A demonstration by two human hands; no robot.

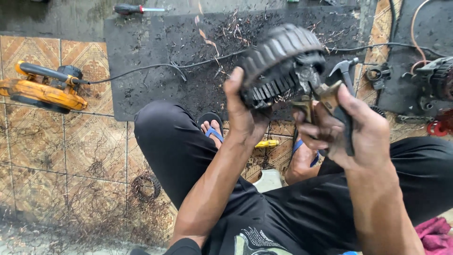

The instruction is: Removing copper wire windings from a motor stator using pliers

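My left hand [242, 112] grips a dark, ribbed round motor core [278, 61] from below and holds it up above my knees. My right hand [351, 127] is closed on the dark handle of a hammer [343, 71], along with a small brass-coloured piece [325, 92] pressed against the core's right side. The hammer's head pokes up just right of the core. Thin wire strands hang from the core's underside.
A black mat [155, 52] littered with wire scraps lies ahead, crossed by a black cable. An orange power tool [42, 89] rests on the patterned tiles at left. A screwdriver [134, 8] lies at the top. More motor parts [434, 80] sit at right. A wire coil [145, 186] lies near my left knee.
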